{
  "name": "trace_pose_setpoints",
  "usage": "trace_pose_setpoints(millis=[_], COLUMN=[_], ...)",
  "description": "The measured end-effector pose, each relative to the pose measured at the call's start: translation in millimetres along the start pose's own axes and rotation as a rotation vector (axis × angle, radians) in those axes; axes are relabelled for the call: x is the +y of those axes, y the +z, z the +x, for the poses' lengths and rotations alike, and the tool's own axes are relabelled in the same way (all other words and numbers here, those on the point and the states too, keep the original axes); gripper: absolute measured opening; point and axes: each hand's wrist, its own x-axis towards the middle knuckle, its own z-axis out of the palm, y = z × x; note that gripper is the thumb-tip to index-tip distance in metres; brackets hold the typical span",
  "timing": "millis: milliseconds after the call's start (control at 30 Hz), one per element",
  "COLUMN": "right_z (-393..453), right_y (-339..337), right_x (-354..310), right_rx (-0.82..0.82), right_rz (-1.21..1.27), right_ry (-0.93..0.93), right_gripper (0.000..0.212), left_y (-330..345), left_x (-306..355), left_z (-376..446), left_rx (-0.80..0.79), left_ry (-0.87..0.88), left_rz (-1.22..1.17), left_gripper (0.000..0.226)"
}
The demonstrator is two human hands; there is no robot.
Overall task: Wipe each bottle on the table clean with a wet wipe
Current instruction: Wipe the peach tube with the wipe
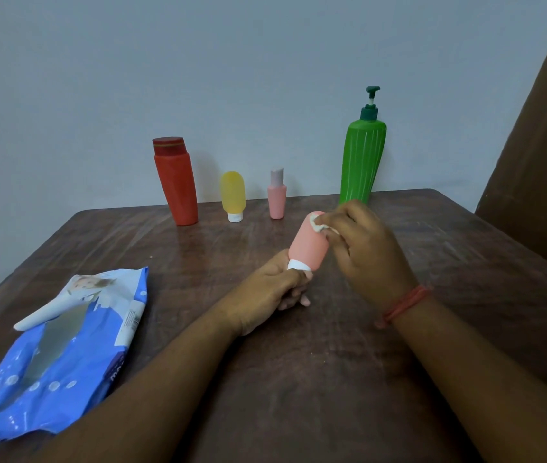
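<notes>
My left hand [270, 290] grips a salmon-pink squeeze bottle [309, 248] by its white cap end, holding it tilted above the table. My right hand [370, 252] pinches a small crumpled white wet wipe [318, 224] against the bottle's rounded upper end. Along the back of the table stand a red bottle [176, 185], a yellow tube bottle [233, 195] on its white cap, a small pink bottle [277, 195] with a pale cap, and a tall green pump bottle [362, 158].
A blue wet wipe pack [65, 355] lies at the front left of the dark wooden table [299, 362], its flap peeled open. A grey wall runs behind the bottles. A brown panel [539, 145] rises at the right.
</notes>
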Motion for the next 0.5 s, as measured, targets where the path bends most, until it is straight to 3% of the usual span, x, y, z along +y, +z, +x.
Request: trace_pose_setpoints(millis=[100,233,367,500], right_z=[1,3,2,7], right_y=[-6,-6,0,-5], right_x=[-2,5,-20,-28], right_rx=[-0.051,0.033,-0.092,-0.316], right_rz=[-0.033,-0.049,0.075,0.072], right_ry=[-0.060,0.133,-0.047,-0.244], right_gripper=[0.018,0.020,0.020,0.022], left_y=[1,2,2,2], left_x=[1,0,5,6], left_z=[-1,-2,-3,-4], left_rx=[-0.015,-0.025,-0.012,0.006], left_ry=[0.004,-0.049,-0.013,0.029], left_rz=[0.045,0.087,0.094,0.097], left_gripper=[0.008,0.022,0.007,0.018])
